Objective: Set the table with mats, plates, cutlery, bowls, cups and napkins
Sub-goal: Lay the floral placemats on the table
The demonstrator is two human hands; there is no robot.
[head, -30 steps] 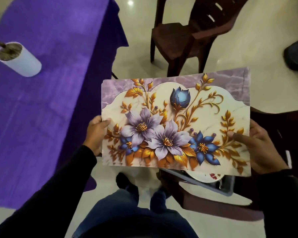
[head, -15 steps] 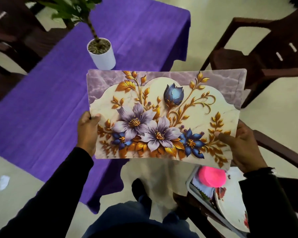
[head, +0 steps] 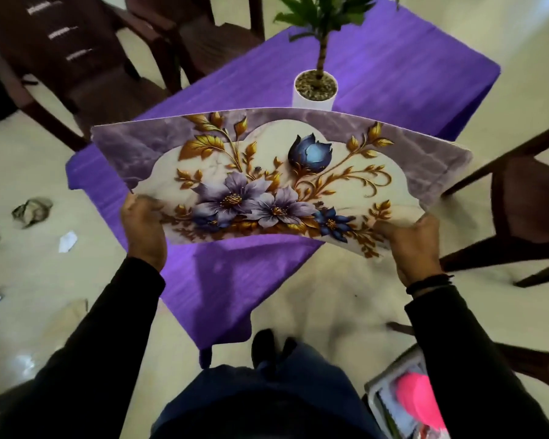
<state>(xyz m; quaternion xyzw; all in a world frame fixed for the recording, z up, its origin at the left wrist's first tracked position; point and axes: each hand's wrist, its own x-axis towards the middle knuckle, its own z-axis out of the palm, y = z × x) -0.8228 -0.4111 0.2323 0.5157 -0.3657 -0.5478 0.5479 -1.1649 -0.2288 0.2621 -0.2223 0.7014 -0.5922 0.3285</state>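
Swinging round from the chair side, the mat now hangs over the near corner of the table, where half a second ago only its left part overlapped the purple cloth. It is tipped forward, its far edge bowed upward and its near edge raised above the cloth, so it is not yet laid. The left hand pinches the near-left corner with its fingers curled under the sheet, and the right hand grips the near-right corner in the same way, thumb on top. By my reading this is the first mat on its way down, with plates, cutlery, bowls, cups and napkins all to come.

A potted plant stands on the cloth just beyond the mat's far edge, so pushing the mat too far in would likely nudge the white pot. Dark chairs stand around: one off the far-left side, one to the right, near the right hand. Low at the right a tray with something pink on it peeks out beside the right sleeve. Paper scraps lie on the floor left of the table.
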